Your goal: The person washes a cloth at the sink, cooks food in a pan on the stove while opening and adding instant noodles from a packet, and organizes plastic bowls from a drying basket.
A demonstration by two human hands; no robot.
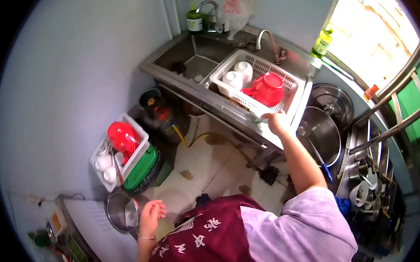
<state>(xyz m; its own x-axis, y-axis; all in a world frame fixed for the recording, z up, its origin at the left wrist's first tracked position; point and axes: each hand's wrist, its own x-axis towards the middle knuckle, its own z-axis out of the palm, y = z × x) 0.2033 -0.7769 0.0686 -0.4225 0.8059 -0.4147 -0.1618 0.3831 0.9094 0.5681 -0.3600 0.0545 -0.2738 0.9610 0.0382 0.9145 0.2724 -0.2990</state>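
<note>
My right hand point(277, 122) is at the front rim of the steel sink point(222, 102), its fingers closed on a small pale thing with some green, perhaps a cloth; its kind is unclear. Just beyond that hand, a white plastic basket point(291, 103) sits over the right basin. Inside it are a red bowl stack point(270, 87) and white cups point(243, 71). Low at my left side, my left hand point(152, 215) hangs with loosely bent fingers and nothing in it. Close beside it stands a steel pot point(122, 211).
A second white basket point(144, 134) with red bowls and white cups rests on a green bin point(143, 167). To the right are a large steel pot point(322, 134) and a rack of utensils point(367, 184). A yellow hose point(179, 135) crosses the tiled floor.
</note>
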